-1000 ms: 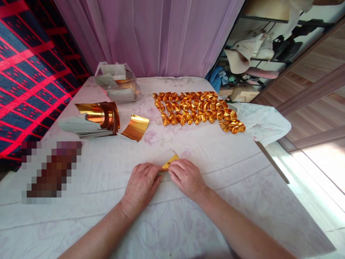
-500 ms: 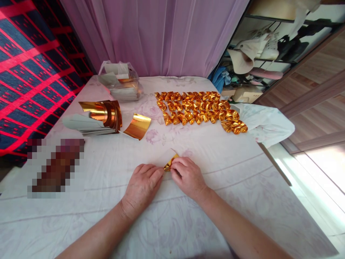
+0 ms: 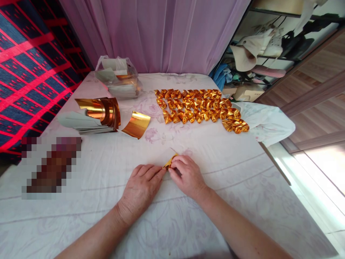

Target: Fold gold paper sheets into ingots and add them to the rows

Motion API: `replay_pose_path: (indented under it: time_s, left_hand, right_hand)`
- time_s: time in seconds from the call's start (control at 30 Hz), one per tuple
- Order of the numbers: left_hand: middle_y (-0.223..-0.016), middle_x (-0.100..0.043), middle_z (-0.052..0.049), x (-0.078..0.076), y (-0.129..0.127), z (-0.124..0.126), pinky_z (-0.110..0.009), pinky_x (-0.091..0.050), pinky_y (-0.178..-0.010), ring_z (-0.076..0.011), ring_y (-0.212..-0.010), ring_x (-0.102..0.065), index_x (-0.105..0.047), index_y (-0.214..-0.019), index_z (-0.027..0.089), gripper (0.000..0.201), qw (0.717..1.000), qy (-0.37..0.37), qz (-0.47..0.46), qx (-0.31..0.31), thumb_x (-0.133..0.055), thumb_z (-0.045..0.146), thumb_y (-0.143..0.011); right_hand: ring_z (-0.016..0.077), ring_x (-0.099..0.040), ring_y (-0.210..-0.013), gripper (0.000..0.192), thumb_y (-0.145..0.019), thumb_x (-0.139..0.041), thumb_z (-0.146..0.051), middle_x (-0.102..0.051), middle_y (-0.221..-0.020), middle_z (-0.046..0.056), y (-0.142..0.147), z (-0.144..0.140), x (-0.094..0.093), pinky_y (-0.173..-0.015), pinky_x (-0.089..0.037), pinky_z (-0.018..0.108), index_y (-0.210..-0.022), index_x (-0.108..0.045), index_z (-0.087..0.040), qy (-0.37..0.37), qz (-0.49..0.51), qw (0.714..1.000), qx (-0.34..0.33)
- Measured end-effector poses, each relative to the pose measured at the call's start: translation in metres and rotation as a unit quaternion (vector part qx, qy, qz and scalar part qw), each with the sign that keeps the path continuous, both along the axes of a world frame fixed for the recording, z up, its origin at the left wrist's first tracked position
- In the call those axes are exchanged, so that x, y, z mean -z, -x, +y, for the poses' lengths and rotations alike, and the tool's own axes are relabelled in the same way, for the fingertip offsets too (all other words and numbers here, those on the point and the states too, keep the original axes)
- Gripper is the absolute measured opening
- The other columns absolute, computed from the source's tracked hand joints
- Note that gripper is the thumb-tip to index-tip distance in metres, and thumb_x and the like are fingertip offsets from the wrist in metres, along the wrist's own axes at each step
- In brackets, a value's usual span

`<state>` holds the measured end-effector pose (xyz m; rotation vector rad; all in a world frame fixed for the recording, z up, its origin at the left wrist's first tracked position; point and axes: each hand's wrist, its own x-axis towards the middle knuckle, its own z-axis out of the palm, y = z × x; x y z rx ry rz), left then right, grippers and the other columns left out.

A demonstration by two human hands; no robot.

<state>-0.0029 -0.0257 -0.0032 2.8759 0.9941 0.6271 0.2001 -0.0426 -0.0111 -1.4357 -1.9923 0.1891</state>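
Observation:
Between my hands, on the cloth, is a small folded piece of gold foil paper (image 3: pixel 170 161). My left hand (image 3: pixel 142 182) rests palm down, its fingers together and its thumb and fingertips pressing the paper's left end. From the other side my right hand (image 3: pixel 188 176) pinches the same piece between thumb and bent fingers. Part of the paper is hidden under the fingertips. Beyond the hands lies a single curled gold foil sheet (image 3: pixel 136 124). Farther back, folded gold foil pieces (image 3: pixel 199 105) stand in several rows.
At left is a curled stack of foil sheets (image 3: pixel 104 114), with a clear plastic bag (image 3: pixel 121 81) of more paper behind it. A blurred-out patch (image 3: pixel 54 165) covers something nearer. A floral cloth (image 3: pixel 172 223) covers the table. Shelves (image 3: pixel 258 54) stand at the right, beyond a pale bag (image 3: pixel 269 122).
Both hands stay at the same spot with the foil paper. My left fingertips have shifted slightly right along it, and the paper looks a little flatter. The view has tilted slightly.

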Motion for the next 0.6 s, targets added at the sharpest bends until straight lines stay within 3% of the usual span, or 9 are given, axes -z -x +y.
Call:
replay_pose_path:
  time_s: [0.6]
  left_hand:
    - [-0.113, -0.071, -0.008, -0.0018, -0.0004, -0.0022, -0.042, -0.047, -0.089, -0.0237, -0.1, -0.061, -0.063, -0.123, 0.016, 0.03, 1.0, -0.009, 0.01, 0.002, -0.049, 0.015, -0.097]
  right_hand:
    - [0.0204, -0.062, -0.084, 0.013, -0.088, -0.057, -0.015, -0.066, -0.087, 0.006, 0.0001, 0.0027, -0.0015, -0.079, -0.051, 0.036, -0.076, -0.06, -0.021, -0.002, 0.003, 1.0, 0.005]
